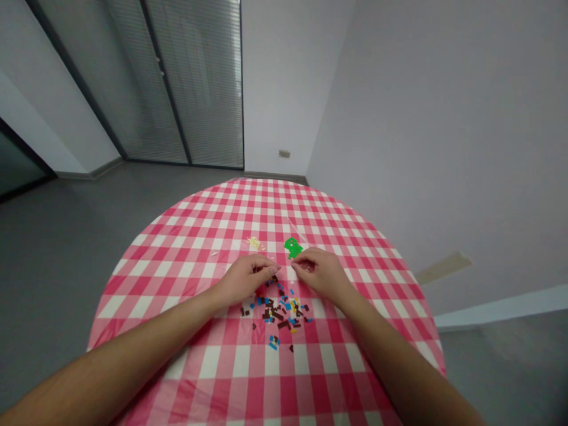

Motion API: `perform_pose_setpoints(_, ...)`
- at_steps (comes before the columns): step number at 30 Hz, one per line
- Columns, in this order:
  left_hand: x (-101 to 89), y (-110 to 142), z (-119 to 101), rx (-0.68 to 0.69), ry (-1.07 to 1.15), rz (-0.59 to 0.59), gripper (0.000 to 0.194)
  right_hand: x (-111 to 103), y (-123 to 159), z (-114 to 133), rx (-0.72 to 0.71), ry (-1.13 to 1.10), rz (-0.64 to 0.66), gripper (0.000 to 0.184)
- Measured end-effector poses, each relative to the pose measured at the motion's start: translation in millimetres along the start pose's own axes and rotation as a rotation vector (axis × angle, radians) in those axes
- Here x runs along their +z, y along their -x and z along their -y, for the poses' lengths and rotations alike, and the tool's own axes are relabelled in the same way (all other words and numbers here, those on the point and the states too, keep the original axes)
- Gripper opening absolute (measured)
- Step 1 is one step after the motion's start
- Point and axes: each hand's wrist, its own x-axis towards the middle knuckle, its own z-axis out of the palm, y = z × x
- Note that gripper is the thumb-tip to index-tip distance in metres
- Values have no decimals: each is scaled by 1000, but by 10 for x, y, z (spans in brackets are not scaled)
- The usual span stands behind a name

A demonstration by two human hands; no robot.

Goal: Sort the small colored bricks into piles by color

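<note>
My left hand is over the middle of the table with thumb and fingertips pressed together. Facing it across a small gap, my right hand is curled in a pinch. Whatever is between the fingers of either hand is too small to make out. Below and between them lies a loose spread of small building bricks, dark brown, blue and yellow. Some of these bricks are partly hidden by the left fingers. Just beyond the right fingertips is a cluster of bright green pieces. Small cream-coloured pieces lie beyond the left hand.
The round table carries a red-and-white checked tablecloth, slightly wrinkled at the left. A pale wall rises close on the right. Behind, at the left, are dark-framed glass panels with blinds above a grey floor.
</note>
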Motion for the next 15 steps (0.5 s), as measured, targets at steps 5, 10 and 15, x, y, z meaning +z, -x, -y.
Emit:
perform_pose_setpoints(5,-119,-33,64,-32,-60,-81,32,-124,-13,-334,194,101,211,8)
perform_pose_setpoints(10,-172,-41,118,-30,-73,-103,31,-88,8,-416,181,80,277,11)
perform_pose_setpoints(15,-217,-37,124,-38,-74,-106,30,-104,10,-423,171,89,313,27)
